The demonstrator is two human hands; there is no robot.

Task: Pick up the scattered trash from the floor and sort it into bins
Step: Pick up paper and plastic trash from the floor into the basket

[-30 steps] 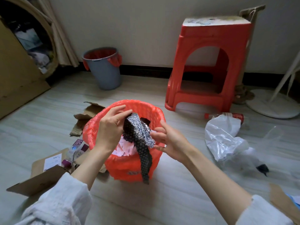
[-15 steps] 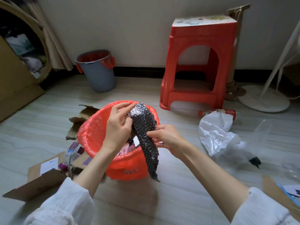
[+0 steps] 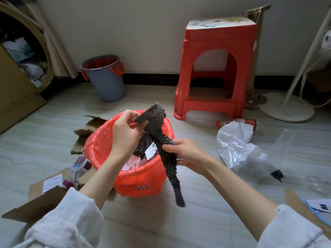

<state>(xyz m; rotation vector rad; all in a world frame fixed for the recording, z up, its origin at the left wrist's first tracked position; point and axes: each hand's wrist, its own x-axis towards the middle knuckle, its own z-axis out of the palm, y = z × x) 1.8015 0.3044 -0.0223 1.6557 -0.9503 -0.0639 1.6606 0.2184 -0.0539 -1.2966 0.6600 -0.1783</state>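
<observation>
A long strip of black bubble wrap (image 3: 157, 127) is stretched over the near bin (image 3: 141, 183), which is lined with an orange bag and holds paper scraps. My left hand (image 3: 125, 135) pinches the strip's upper end above the bin's mouth. My right hand (image 3: 186, 154) grips its middle at the bin's right rim. The strip's tail hangs down outside the bin toward the floor. A second bin (image 3: 105, 77), grey with an orange liner, stands by the far wall.
Torn cardboard (image 3: 86, 129) and a flattened box (image 3: 39, 201) with a soda bottle (image 3: 80, 165) lie left of the near bin. White and clear plastic bags (image 3: 238, 144) and a bottle (image 3: 238, 122) lie right. A red stool (image 3: 216, 68) and a fan base (image 3: 286, 108) stand behind.
My left hand has lifted the strip's upper end higher above the bin. My right hand has slid along the strip and holds it lower down.
</observation>
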